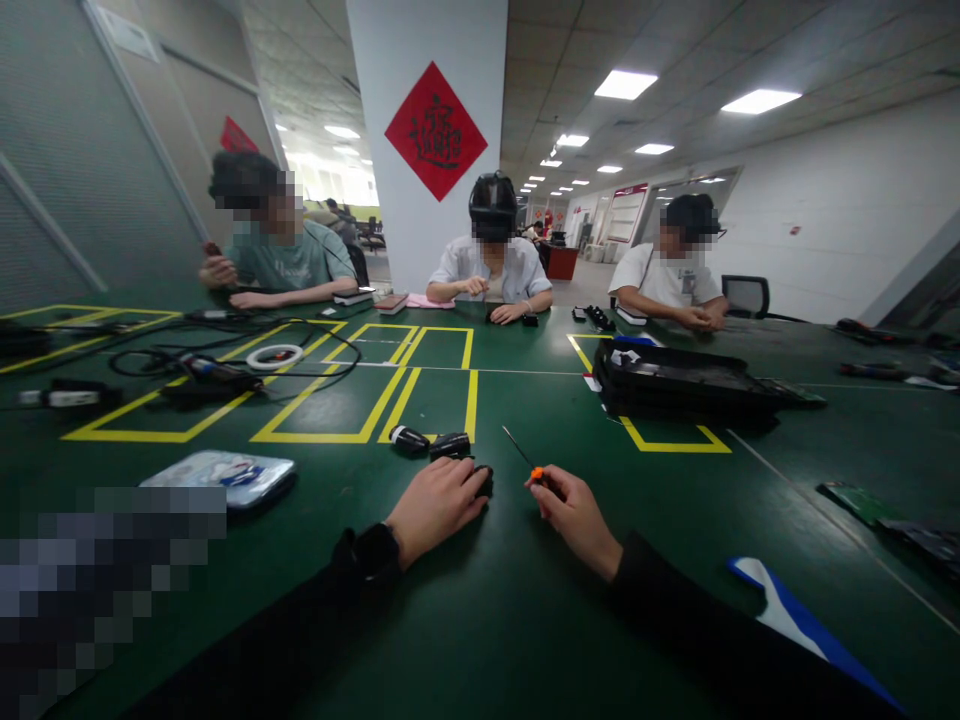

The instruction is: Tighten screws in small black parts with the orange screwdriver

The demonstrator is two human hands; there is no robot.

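My right hand [576, 512] is closed round the orange and black handle of a screwdriver [517, 446]. Its thin metal shaft points up and to the left, clear of the table. Across from it, my left hand [439, 505] lies low over the table, fingers curled on a small black part [487, 482] that is mostly hidden under them. Just beyond those fingers lie a black piece [451, 445] and a black piece with a white end [409, 440]. The screwdriver tip is apart from all of them.
The green table [495, 640] bears yellow tape rectangles. Black cables [217, 372] and a white ring [274, 357] lie at left, near a pale tin case [232, 478]. Black trays [682, 380] sit at right; a blue-white object [802, 620] lies near my right sleeve. Three people sit opposite.
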